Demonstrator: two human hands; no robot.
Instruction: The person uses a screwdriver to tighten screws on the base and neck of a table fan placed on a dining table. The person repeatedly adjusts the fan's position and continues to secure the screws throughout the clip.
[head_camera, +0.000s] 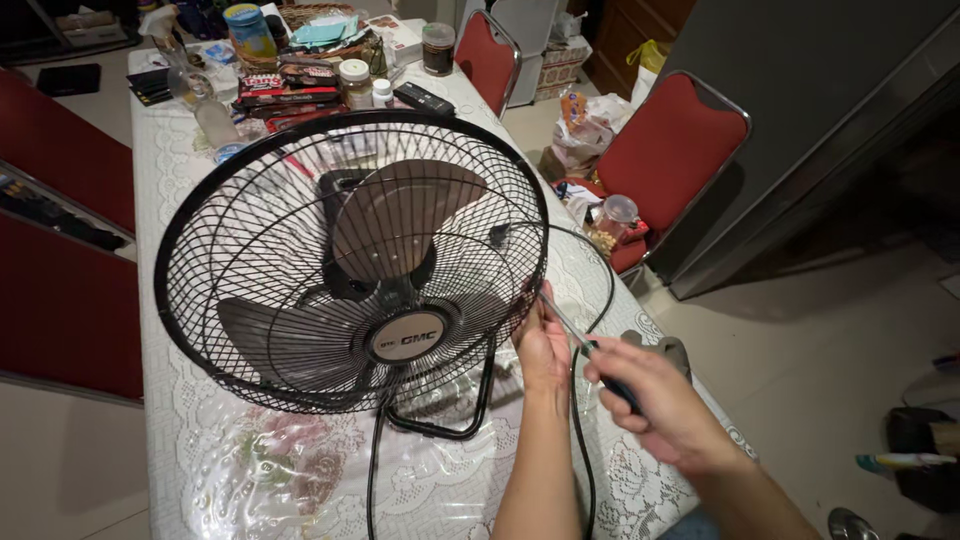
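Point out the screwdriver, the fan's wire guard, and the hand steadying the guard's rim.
screwdriver (575, 337), head view, on its metal shaft.
fan's wire guard (270, 255), head view, on the front grille wires.
left hand (543, 348), head view, on the back of the hand.

One black wire-caged fan (350, 265) on the bench (200, 470), three blades inside. One screwdriver (585, 345), held in two hands: left hand (545, 350), right hand (655, 400). Two red chairs, at one o'clock (490, 50) and two o'clock (665, 150). One dark-lidded jar (438, 48) at twelve.
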